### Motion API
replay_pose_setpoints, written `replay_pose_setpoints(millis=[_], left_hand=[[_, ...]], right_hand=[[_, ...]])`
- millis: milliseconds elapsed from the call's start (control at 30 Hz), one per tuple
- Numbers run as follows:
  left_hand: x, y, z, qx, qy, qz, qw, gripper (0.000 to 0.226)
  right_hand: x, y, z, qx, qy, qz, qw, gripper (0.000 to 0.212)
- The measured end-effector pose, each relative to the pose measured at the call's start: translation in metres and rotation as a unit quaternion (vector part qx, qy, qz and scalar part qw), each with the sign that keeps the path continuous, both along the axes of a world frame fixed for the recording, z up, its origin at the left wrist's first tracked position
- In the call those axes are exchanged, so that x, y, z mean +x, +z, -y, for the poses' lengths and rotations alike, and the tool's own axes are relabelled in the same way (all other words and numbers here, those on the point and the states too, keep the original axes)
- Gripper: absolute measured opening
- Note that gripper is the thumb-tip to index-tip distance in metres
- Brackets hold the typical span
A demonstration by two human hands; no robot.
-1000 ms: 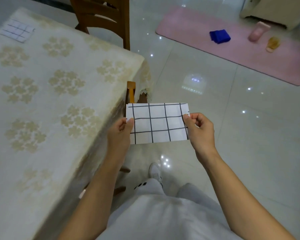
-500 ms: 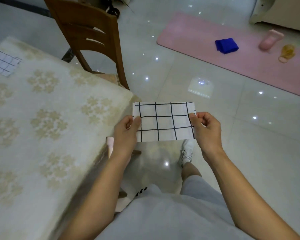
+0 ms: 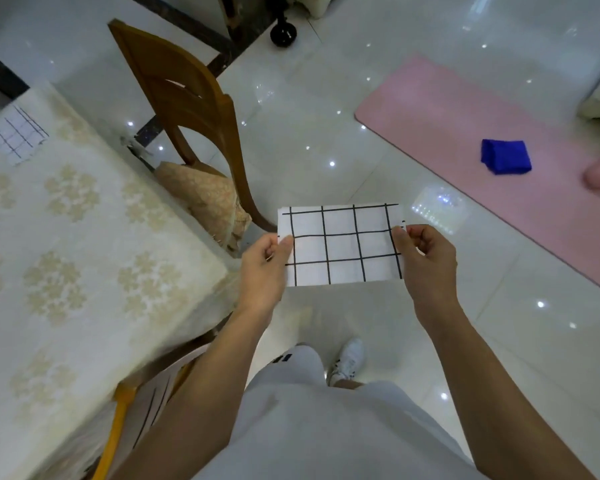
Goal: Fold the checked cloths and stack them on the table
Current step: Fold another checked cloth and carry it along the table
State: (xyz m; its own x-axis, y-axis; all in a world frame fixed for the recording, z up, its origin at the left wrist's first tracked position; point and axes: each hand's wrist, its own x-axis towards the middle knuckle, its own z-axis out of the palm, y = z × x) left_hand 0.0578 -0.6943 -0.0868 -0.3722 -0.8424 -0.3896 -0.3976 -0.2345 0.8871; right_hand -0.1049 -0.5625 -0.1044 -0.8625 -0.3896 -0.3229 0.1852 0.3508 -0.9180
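Beyond the bench point(image 3: 94, 237) at three o'clock, left hand point(image 3: 262, 263) and right hand point(image 3: 426, 258) pinch the checked cloth point(image 3: 342, 247); a slack grip risks unfolding.

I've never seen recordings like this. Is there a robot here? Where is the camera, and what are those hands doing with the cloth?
There is no machine here. A person wears one camera on the head, so the picture looks down along their own arms. The left hand and right hand each pinch one end of a checked cloth, holding it in the air above the floor, beside the table. Another checked cloth lies on the table's far corner. A wooden chair stands behind the table. On the floor is a pink mat with a blue cloth on it.
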Motion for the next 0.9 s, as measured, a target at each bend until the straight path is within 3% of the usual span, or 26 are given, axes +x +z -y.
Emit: replay_pose_setpoints(millis=[300, 500, 900], left_hand=[[-0.070, -0.010, 0.064, 0.019, 0.065, 0.017, 0.998, 0.031], [-0.129, -0.019, 0.144, 0.002, 0.082, 0.001, 0.997, 0.041], [-0.237, -0.007, 0.306, -0.019, 0.127, 0.008, 0.992, 0.030]], right_hand=[[-0.087, -0.006, 0.080, -0.003, 0.067, -0.004, 0.998, 0.018], [-0.153, -0.006, 0.169, 0.004, 0.100, -0.026, 0.995, 0.016], [-0.265, 0.005, 0.352, -0.011, 0.123, -0.017, 0.992, 0.016]])
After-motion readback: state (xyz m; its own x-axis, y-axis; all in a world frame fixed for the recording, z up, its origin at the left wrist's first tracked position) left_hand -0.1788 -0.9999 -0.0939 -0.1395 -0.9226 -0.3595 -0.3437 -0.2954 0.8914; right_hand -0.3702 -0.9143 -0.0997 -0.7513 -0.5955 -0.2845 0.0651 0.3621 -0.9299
